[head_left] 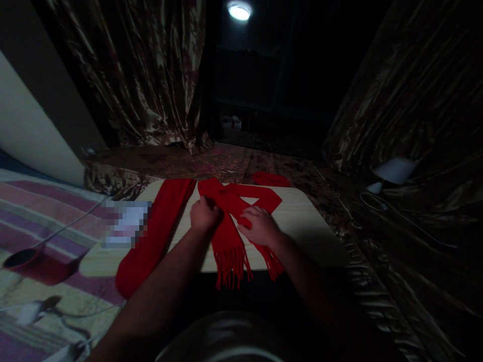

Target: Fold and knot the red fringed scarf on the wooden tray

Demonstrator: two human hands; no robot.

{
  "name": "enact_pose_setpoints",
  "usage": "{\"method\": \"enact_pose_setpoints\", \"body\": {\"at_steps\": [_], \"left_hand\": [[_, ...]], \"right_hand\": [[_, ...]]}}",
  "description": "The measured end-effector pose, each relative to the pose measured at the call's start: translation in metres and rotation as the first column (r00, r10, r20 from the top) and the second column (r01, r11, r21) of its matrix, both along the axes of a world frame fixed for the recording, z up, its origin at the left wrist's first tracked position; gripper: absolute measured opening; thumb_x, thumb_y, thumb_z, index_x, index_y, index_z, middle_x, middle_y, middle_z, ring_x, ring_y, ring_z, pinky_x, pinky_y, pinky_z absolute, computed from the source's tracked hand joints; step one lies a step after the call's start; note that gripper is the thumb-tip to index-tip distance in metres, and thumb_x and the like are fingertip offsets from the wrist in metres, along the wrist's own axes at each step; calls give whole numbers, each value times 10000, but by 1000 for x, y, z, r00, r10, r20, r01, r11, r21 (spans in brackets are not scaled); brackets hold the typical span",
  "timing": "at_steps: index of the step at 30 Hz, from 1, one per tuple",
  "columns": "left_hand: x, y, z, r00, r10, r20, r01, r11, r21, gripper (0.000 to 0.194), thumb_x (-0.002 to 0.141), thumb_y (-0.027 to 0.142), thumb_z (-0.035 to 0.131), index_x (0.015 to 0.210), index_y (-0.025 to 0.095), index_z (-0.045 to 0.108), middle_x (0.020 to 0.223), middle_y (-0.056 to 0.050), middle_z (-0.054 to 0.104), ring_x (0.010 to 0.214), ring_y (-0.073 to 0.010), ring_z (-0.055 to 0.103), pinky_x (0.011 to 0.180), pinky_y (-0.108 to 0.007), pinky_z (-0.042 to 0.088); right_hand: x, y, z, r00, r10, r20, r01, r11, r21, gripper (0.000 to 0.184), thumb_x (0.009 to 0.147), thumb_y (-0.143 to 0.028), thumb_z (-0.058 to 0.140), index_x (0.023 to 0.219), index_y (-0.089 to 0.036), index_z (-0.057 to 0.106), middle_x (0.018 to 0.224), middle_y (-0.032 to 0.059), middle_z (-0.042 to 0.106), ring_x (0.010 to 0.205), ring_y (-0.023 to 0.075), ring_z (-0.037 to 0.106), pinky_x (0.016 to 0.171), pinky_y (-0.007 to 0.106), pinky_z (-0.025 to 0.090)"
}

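Observation:
A red scarf (229, 231) with fringed ends lies looped and crossed on a pale wooden board-like table (302, 221). Its fringes hang over the near edge. My left hand (204, 215) is closed on the left edge of the crossed part, its fingertips partly hidden. With curled fingers, my right hand (259, 226) grips the right strand, and some red cloth shows between thumb and fingers. To the left lies a long folded red cloth (160, 231), apart from the scarf and partly behind my left forearm. Another red cloth piece (270, 179) rests at the far edge.
A blurred-out flat item (126, 223) lies on the table's left side. A dark red cup-like container (37, 266), cables and a white plug (30, 311) are on the striped bedding (22, 216). A white lamp (395, 170) stands at right; patterned curtains (158, 75) hang behind.

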State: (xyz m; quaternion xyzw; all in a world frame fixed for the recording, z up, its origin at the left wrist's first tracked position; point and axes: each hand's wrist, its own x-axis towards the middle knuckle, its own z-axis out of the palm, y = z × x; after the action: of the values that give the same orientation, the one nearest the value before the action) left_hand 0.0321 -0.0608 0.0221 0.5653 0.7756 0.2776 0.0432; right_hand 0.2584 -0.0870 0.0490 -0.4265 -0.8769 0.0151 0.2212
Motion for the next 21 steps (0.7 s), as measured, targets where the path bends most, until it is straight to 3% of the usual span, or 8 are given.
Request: {"method": "enact_pose_setpoints", "body": {"at_steps": [4, 7, 11, 13, 17, 21], "left_hand": [[-7, 6, -2, 966, 40, 256, -54, 997, 50, 336, 872, 284, 523, 1181, 177, 601, 1134, -152, 727, 1069, -296, 683, 882, -374, 507], [-12, 9, -1, 919, 62, 389, -101, 992, 80, 312, 885, 266, 503, 1140, 173, 658, 1144, -141, 738, 1078, -289, 686, 899, -366, 504], [-17, 12, -2, 858, 37, 513, -112, 987, 116, 322, 853, 225, 524, 1111, 155, 704, 1146, -152, 743, 1078, -279, 689, 927, -358, 496], [-18, 14, -4, 825, 12, 566, -115, 982, 147, 324, 825, 198, 532, 1087, 155, 718, 1139, -152, 745, 1076, -276, 688, 933, -358, 494], [-21, 19, -10, 746, 0, 666, -188, 960, 210, 310, 789, 211, 545, 1037, 160, 724, 1109, -148, 749, 1053, -276, 688, 914, -370, 505], [-24, 24, -13, 585, -23, 811, -270, 937, 221, 285, 757, 260, 558, 980, 175, 713, 982, -105, 756, 955, -246, 694, 819, -329, 523]], "right_hand": [[-45, -27, 18, 983, 106, 148, -111, 993, 26, 392, 892, -524, 611, 1085, -199, 711, 1128, 116, 683, 1110, 288, 567, 995, 459, 430], [-72, -39, 19, 942, 130, 309, -126, 991, -35, 479, 863, -576, 614, 1071, -152, 697, 1056, 145, 699, 1025, 302, 620, 933, 451, 479], [-94, -35, 12, 898, 88, 430, -63, 995, -72, 278, 862, -235, 583, 1087, -106, 684, 1056, 189, 703, 979, 290, 667, 845, 392, 513], [-99, -27, 12, 897, 66, 438, -28, 995, -93, 278, 815, -124, 567, 1066, -108, 683, 1046, 189, 709, 958, 279, 683, 811, 364, 510], [-102, -5, 21, 950, -24, 312, 102, 966, -236, 208, 811, -144, 589, 1000, -168, 673, 963, 139, 731, 874, 254, 693, 730, 323, 481], [-98, 22, 26, 989, -141, -53, 113, 928, -354, 126, 811, -144, 595, 912, -210, 629, 895, 45, 715, 811, 187, 649, 709, 272, 456]]}}
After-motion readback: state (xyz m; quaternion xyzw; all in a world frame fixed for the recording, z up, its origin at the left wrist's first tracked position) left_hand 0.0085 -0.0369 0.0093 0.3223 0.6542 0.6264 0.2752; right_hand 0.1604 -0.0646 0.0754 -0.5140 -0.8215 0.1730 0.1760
